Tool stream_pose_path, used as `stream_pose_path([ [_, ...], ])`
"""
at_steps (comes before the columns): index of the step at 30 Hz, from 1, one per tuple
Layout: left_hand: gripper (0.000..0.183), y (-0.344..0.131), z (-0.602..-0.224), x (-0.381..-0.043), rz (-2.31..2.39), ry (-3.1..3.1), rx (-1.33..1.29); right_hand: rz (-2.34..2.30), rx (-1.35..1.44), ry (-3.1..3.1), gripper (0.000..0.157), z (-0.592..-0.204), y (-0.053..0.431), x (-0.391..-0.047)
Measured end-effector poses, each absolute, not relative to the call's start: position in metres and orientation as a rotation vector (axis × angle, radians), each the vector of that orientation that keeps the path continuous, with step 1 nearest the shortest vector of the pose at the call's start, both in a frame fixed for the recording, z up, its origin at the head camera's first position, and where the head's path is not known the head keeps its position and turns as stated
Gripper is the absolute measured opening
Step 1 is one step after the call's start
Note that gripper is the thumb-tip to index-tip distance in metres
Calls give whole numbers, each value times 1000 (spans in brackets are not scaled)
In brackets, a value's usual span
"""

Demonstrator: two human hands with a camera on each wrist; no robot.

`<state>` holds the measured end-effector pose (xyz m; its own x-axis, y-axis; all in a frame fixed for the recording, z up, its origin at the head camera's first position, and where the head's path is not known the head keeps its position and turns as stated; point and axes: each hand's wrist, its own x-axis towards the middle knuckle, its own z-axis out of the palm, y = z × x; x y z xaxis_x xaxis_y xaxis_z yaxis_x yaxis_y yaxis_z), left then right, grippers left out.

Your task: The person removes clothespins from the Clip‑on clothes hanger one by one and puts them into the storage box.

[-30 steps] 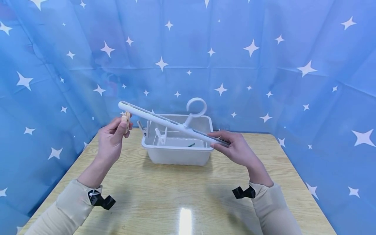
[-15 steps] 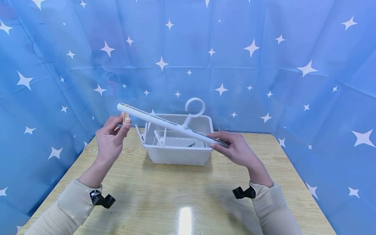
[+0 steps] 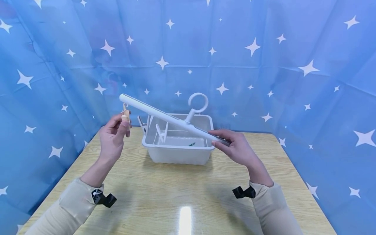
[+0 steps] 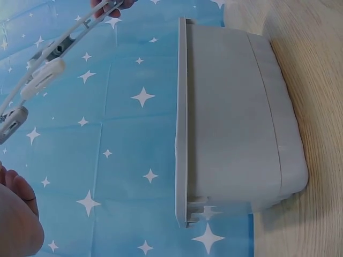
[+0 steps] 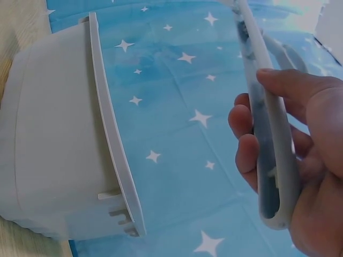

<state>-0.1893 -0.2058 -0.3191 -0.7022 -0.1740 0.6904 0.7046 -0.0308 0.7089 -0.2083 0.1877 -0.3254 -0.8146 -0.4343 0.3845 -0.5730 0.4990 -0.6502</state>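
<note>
My left hand [image 3: 112,135] pinches a beige clothespin [image 3: 125,116] just below the left end of a white clip hanger [image 3: 158,113]. A small hook at the pin's top sits right at the bar's underside. My right hand [image 3: 235,147] grips the lower right end of the hanger, fingers beneath and thumb on the near side in the right wrist view. The bar slants up to the left above the basin, its round hook [image 3: 207,103] standing on top. In the left wrist view, a white clip [image 4: 44,77] and a grey clip [image 4: 13,123] show along the bar.
A white plastic basin [image 3: 179,156] stands at the back of the wooden table [image 3: 164,192]. White clothespins [image 3: 161,133] are at its left side, one on the rim, and a small green piece [image 3: 192,144] lies inside. A star-patterned blue curtain [image 3: 188,39] surrounds the table.
The clothespin went up against the bar's left end, then came slightly down while that end rose. The right hand keeps its grip at the other end.
</note>
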Motion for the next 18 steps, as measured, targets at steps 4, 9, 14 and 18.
stream_pose_path([
  [4, 22, -205, -320, -189, -1810, -1652, -548, 1222, 860, -2563, 34, -325, 188, -209],
  [9, 20, -202, -324, -192, -1864, -1699, -449, 1235, 841, -2552, 34, -325, 189, -209],
  [14, 17, -200, -328, -196, -1863, -1803, -344, 1234, 825, -2540, 34, -325, 190, -208],
  [18, 17, -199, -328, -199, -1855, -1860, -306, 1229, 819, -2533, 34, -325, 191, -208],
])
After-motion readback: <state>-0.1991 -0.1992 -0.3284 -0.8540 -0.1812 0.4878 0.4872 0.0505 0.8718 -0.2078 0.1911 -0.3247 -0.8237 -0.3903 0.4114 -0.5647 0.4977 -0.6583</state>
